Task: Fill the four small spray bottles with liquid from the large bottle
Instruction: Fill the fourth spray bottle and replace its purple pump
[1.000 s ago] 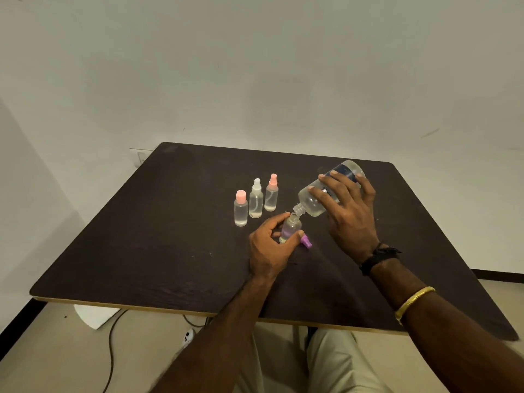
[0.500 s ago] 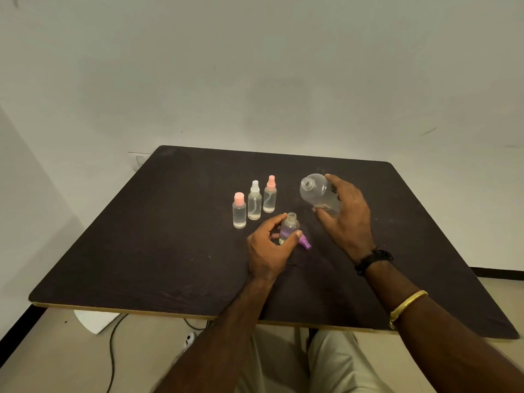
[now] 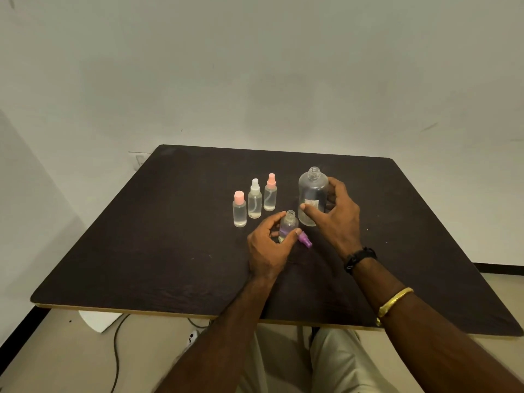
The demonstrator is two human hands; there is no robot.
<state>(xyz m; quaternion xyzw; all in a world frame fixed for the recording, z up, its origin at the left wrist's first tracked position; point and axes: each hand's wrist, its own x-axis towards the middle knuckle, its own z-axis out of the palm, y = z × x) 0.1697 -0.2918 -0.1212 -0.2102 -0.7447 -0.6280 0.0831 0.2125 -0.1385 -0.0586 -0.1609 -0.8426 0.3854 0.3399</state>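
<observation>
The large clear bottle (image 3: pixel 312 194) stands upright and uncapped on the dark table (image 3: pixel 170 251). My right hand (image 3: pixel 336 215) curls round its right side, thumb on its label. Just left of it, my left hand (image 3: pixel 269 248) grips an open small bottle (image 3: pixel 287 226) with clear liquid inside. Its purple spray cap (image 3: pixel 305 241) lies on the table beside that bottle. Three capped small spray bottles stand in a row further left: one with a pink cap (image 3: pixel 239 209), one with a white sprayer (image 3: pixel 254 202), one with a pink sprayer (image 3: pixel 270 195).
The table's front edge (image 3: pixel 170 312) is near my lap. A white wall rises behind the table. Below the table on the left lie a cable (image 3: pixel 116 350) and a white power strip (image 3: pixel 193 336) on the floor.
My right hand has tipped the large bottle back from pouring over the small bottle and set it upright on the table. My left hand has kept hold of the small open bottle.
</observation>
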